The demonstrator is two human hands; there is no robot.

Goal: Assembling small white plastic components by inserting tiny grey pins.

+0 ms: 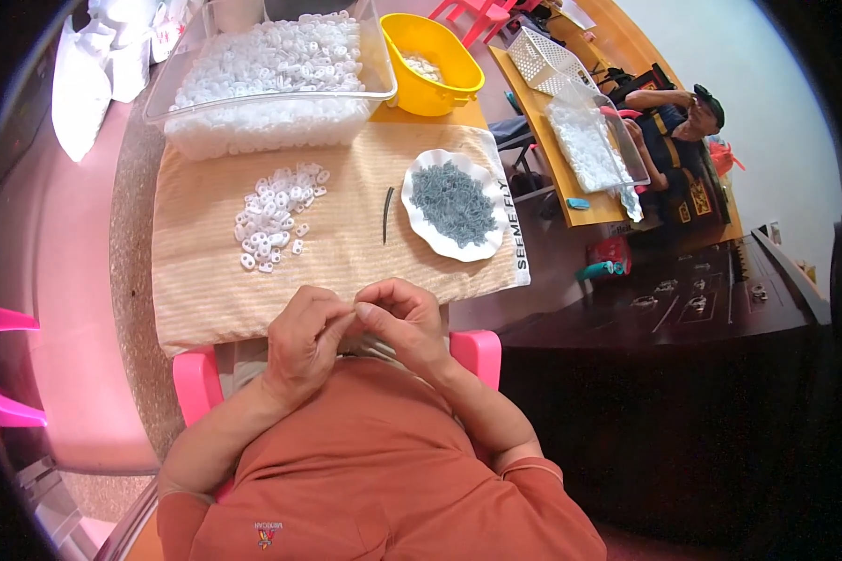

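Observation:
My left hand [307, 332] and my right hand [404, 323] meet at the near edge of the cloth-covered table [346, 257]. Thumbs and fingertips of both are pinched together; whatever lies between them is too small or hidden to make out. Beyond them on the left is a loose pile of small white plastic pieces with holes [269, 220]. A thin dark stick-like tool [387, 215] lies on the cloth to the right of the pile. Beside it, a white scalloped plate [458, 252] carries a heap of small dark grey pieces [454, 204].
At the back stands a large clear bin [262, 98] full of the white pieces, next to a yellow tub [458, 70]. To the right, a person [688, 126] sits at another table with a clear bin [580, 140] and a white basket [543, 61]. A dark table [664, 346] is nearer.

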